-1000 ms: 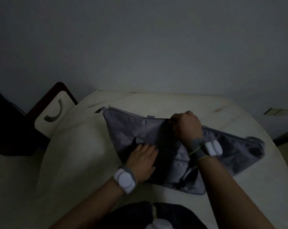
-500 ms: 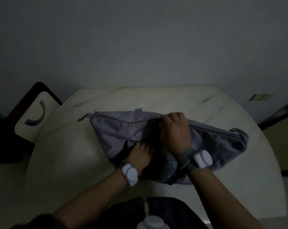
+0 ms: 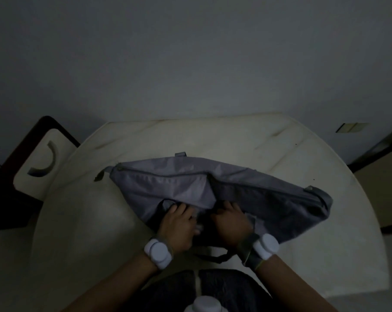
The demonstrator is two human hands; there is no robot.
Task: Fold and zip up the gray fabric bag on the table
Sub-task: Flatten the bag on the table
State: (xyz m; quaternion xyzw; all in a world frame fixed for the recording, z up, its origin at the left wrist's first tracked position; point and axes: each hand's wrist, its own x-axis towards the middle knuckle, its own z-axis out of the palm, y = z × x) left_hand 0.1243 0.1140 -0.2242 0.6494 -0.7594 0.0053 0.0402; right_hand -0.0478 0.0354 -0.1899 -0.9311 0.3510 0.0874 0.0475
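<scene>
Folding was the step in hand. Across the middle of the pale round table [image 3: 325, 244] lay the gray fabric bag [image 3: 168, 188], long and flattened, its zipper line [image 3: 159, 174] running along the edge farthest from the person, and a dark strap [image 3: 215, 257] trailing off its near edge toward the table's rim. Both hands worked at that near edge. The left hand [image 3: 179, 224] had its fingers curled into a dark fold of cloth at the bag's lower left, gripping it. The right hand [image 3: 232, 222] lay just beside it toward the bag's middle, fingers bent down into the fabric; whether it pinched cloth or only pressed could not be told in the dim light. White pucks sat on bands at both wrists. Beyond the table's far left edge stood a dark-framed chair [image 3: 33, 167].

By my reading, the next move called for lifting this near edge and carrying it over toward the zipper side, keeping the loose strap tucked inside so it would not foul the zip.

Half a second earlier the right hand had been up at the bag's zipper edge, knuckles over the seam; it had since come down to the near edge beside the left, which had stayed roughly where it was. The zipper edge had been left bare.
</scene>
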